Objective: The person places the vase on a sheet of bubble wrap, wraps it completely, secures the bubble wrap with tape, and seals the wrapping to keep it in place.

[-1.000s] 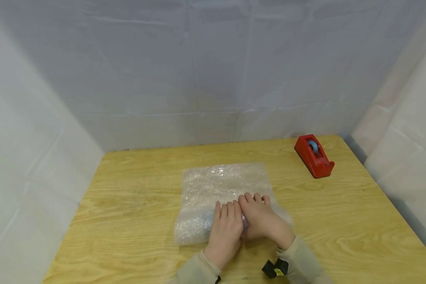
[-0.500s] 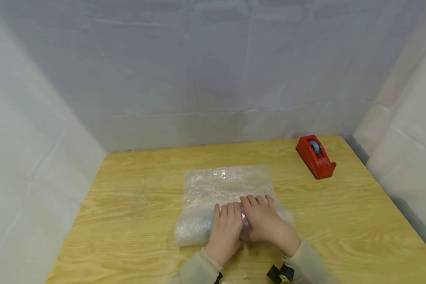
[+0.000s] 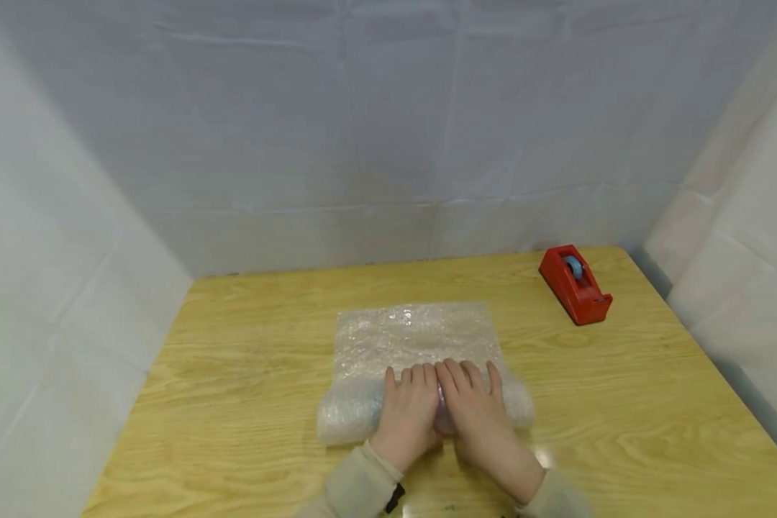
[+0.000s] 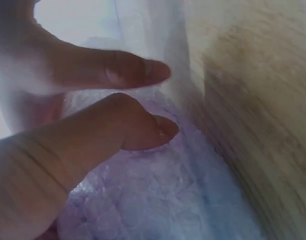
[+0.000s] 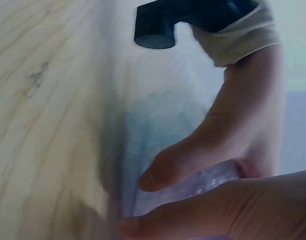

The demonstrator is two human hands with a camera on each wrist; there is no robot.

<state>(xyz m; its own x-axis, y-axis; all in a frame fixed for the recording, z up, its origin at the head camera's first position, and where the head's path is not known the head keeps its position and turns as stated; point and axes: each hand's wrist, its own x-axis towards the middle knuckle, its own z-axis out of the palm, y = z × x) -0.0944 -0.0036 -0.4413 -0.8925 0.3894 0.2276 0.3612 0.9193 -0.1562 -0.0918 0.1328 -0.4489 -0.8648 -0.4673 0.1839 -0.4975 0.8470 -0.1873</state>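
Note:
A clear bubble wrap sheet [image 3: 414, 334] lies on the table, its near end rolled around something that shows blue and purple through the layers. My left hand [image 3: 409, 414] grips the middle of this roll [image 3: 346, 417], fingers over the top. Right beside it, my right hand [image 3: 482, 421] holds the roll the same way. In the left wrist view both thumbs press the near side of the bubble wrap [image 4: 137, 195], close to each other. The right wrist view shows the thumbs there too, with a bluish part of the roll [image 5: 158, 120] beyond. The wrapped thing itself is mostly hidden.
A red tape dispenser [image 3: 576, 284] with a blue-cored roll stands at the back right of the wooden table [image 3: 233, 360]. White sheeting [image 3: 388, 144] hangs behind the table and along both sides.
My right hand has turned and settled closer against the left one, its fingers now further over the roll. The right wrist has swung lower. The roll stays in about the same place.

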